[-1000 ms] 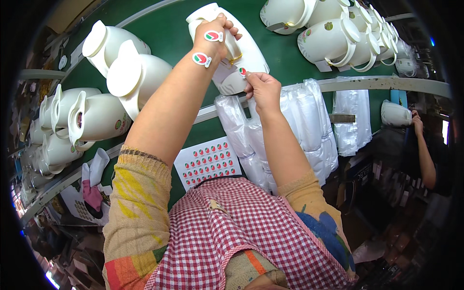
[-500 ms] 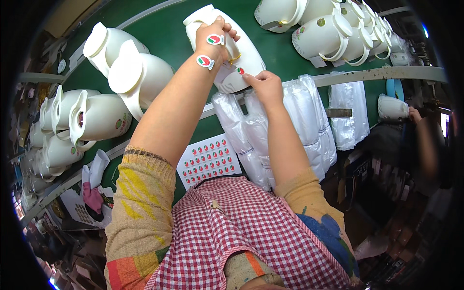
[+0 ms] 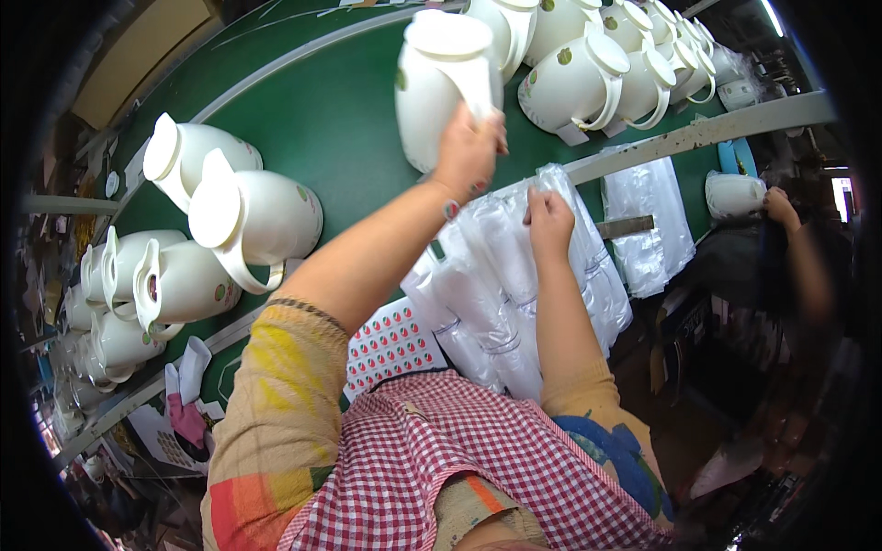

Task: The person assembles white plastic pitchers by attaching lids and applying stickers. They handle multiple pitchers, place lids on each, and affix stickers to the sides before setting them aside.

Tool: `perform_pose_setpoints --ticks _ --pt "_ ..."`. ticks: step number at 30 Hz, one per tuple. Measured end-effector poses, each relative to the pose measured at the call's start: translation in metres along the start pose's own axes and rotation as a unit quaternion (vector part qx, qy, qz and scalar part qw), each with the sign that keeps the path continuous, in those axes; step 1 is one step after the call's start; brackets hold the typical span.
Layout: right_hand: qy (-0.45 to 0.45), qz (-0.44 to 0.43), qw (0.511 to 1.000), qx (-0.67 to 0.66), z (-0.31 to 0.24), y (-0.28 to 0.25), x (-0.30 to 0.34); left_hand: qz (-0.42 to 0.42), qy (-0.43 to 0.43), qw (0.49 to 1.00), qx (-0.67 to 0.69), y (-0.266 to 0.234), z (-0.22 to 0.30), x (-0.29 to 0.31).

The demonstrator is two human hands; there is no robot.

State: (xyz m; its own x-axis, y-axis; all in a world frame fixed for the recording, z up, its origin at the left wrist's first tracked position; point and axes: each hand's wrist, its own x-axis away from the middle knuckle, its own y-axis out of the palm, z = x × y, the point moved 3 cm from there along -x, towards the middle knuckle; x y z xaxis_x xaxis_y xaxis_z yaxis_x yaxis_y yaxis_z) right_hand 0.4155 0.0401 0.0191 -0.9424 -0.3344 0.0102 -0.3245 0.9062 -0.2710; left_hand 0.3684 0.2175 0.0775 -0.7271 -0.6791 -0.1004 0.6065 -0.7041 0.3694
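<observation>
My left hand (image 3: 469,151) is wrapped round the handle of a white jug (image 3: 427,101), which stands upright with its lid towards the far side. Two small red-and-green stickers (image 3: 450,209) cling to my left wrist. My right hand (image 3: 551,223) is closed, fingertips pinched together over the stack of clear plastic bags (image 3: 491,275); whether a bag's edge is between them I cannot make out. Beside the bags, partly under my checked apron, lies a white sheet of red-and-green stickers (image 3: 390,342).
Two white jugs (image 3: 266,216) stand on the green table (image 3: 312,110) to the left, with more jugs (image 3: 188,280) nearer. Several jugs crowd the far right. A metal rail (image 3: 698,138) crosses beyond the bags. At right, another person's hand (image 3: 782,209) touches a white jug (image 3: 735,196).
The jug, earlier lying tilted with its base towards me, now stands upright farther off, gripped by its handle. My right hand has left its base and moved right and nearer, over the bags.
</observation>
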Motion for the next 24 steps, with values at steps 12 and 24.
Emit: perform_pose_setpoints --ticks 12,24 --pt "-0.004 -0.103 0.990 -0.096 -0.017 0.006 0.042 -0.047 0.005 0.953 -0.299 -0.011 -0.037 -0.003" --pt "0.058 -0.331 0.932 -0.138 -0.098 0.095 0.100 0.055 0.058 0.945 -0.317 -0.102 0.046 0.069"
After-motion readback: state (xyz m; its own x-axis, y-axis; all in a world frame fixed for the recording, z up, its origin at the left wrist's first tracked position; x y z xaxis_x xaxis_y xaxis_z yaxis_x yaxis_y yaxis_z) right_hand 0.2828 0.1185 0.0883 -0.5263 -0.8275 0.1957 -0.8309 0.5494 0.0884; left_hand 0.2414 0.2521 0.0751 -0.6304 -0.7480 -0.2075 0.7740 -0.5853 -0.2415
